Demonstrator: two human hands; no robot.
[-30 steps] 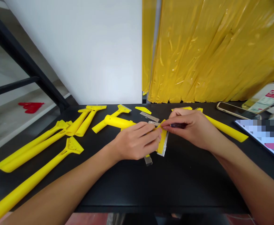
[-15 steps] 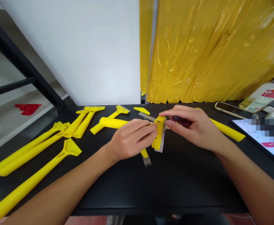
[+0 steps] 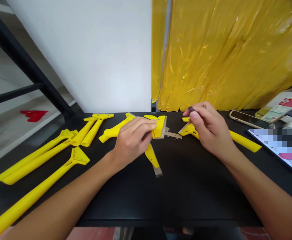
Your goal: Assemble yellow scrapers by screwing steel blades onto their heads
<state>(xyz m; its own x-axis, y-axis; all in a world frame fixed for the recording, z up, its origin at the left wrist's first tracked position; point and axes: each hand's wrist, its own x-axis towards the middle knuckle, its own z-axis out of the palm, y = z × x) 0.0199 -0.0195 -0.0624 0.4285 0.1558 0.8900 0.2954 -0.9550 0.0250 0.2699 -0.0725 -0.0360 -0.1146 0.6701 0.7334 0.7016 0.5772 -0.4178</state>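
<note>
Black desk (image 3: 185,196) below: left hand (image 3: 132,140) pinches yellow scraper head (image 3: 159,127), blade (image 3: 165,127) outward, presumably for safety; right hand (image 3: 209,130) pinches small dark object (image 3: 191,109).

free to pass low across the near stretch of the black tabletop (image 3: 175,196), between both forearms (image 3: 258,180), then up into the gap separating left hand (image 3: 133,140) from right hand (image 3: 208,130), narrowed there by the held yellow scraper head (image 3: 159,128), loose blades (image 3: 173,135) and a second scraper head (image 3: 188,129), and closer in by a yellow blade-tipped piece (image 3: 152,158) pointing toward the near edge. hemmed in at left by long yellow scraper handles (image 3: 36,191) lying aslant, at right by a phone (image 3: 252,119) and a larger lit screen (image 3: 280,153) beyond the right forearm. closed off behind by an upright white panel (image 3: 116,60) and hanging yellow plastic sheeting (image 3: 210,56).
</note>
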